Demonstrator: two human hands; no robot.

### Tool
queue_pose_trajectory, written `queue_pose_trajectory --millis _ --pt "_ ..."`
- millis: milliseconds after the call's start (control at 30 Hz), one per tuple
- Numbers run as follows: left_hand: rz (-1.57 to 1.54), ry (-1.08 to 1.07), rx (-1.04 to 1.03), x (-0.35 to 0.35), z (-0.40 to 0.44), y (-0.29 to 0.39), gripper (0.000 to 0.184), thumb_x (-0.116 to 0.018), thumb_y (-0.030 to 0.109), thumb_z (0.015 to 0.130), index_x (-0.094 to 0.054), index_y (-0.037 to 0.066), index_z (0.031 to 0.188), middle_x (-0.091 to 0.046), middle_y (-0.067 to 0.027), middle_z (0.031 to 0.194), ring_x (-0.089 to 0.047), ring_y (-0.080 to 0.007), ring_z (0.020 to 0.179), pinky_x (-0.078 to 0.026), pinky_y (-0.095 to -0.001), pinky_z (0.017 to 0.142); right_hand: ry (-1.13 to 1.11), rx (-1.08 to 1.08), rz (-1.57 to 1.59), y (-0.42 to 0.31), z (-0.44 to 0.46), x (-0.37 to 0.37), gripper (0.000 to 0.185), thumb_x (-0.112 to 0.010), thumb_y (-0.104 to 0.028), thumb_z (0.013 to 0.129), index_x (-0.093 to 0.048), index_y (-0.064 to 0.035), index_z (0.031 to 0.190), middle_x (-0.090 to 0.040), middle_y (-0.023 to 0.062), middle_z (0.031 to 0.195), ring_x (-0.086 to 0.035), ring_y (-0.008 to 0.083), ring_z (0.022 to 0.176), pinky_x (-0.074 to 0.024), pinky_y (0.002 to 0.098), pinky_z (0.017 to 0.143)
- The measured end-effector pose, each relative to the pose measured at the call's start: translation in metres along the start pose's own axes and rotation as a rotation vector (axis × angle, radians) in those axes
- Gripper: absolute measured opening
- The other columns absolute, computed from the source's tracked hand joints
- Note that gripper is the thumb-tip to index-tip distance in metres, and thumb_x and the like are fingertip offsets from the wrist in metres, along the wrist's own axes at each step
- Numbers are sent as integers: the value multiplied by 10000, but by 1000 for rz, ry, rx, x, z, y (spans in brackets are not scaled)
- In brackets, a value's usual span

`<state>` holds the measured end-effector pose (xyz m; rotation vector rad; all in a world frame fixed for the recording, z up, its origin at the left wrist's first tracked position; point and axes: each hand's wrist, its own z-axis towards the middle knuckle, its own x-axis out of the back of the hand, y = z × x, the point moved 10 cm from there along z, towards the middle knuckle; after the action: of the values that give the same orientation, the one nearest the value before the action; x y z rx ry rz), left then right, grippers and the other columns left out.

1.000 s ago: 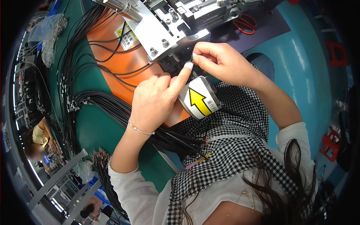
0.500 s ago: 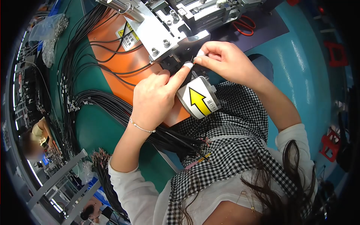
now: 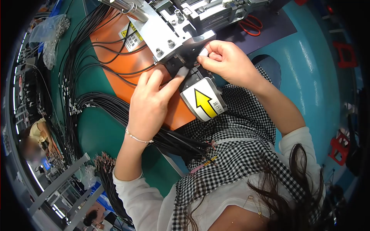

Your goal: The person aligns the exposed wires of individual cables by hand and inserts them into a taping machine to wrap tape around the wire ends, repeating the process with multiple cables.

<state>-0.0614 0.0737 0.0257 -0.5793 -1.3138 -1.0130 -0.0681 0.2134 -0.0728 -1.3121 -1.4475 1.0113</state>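
Observation:
My left hand [image 3: 150, 102] lies over the orange base [image 3: 110, 46], its thumb and fingers apart. A digit with a white finger cover [image 3: 182, 72] reaches to a dark block [image 3: 191, 79] under the metal plate of the machine [image 3: 163, 32]; the other fingertips are partly hidden by the plate. My right hand [image 3: 229, 63] is closed in a pinch beside the plate's edge, with a white cover on a finger. What it pinches is too small to make out. Below both hands sits a round white housing [image 3: 203, 100] with a yellow arrow.
Bundles of black cables [image 3: 111, 106] run over the green table [image 3: 96, 131] and hang near my lap. Red-handled scissors [image 3: 250, 26] lie on a dark mat [image 3: 275, 29] at the right. Red stools [image 3: 339, 149] stand on the floor. Another person [image 3: 40, 134] sits far left.
My left hand has drawn back to the lower left, away from my right fingers, and its digits have spread. My right hand stays pinched and has shifted only slightly.

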Motion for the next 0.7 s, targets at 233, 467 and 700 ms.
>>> queue_pose_trajectory --millis 233,467,700 --pt "37 35 0 0 -13 -10 297 -611 17 724 -662 52 1014 -591 -67 1016 -585 -252 943 -496 -332 798 59 120 49 -17 -14 14 118 -606 -150 930 -592 -34 922 -472 -70 714 -429 5 649 -360 175 554" --pt "182 179 185 22 -12 -26 222 -602 52 820 -673 43 1030 -618 -108 1057 -561 -281 1048 -441 -372 936 -583 566 1410 -172 -121 -36 93 -417 -139 1001 -439 -49 997 -558 197 896 -612 322 798 -538 381 616" --pt "268 69 559 78 -97 -167 248 -563 58 872 -652 31 1101 -634 -142 1111 -607 -322 1002 -481 -368 892 -592 491 1264 -177 -114 -59 93 -423 -132 995 -461 -49 1007 -564 170 912 -616 293 813 -527 364 663"
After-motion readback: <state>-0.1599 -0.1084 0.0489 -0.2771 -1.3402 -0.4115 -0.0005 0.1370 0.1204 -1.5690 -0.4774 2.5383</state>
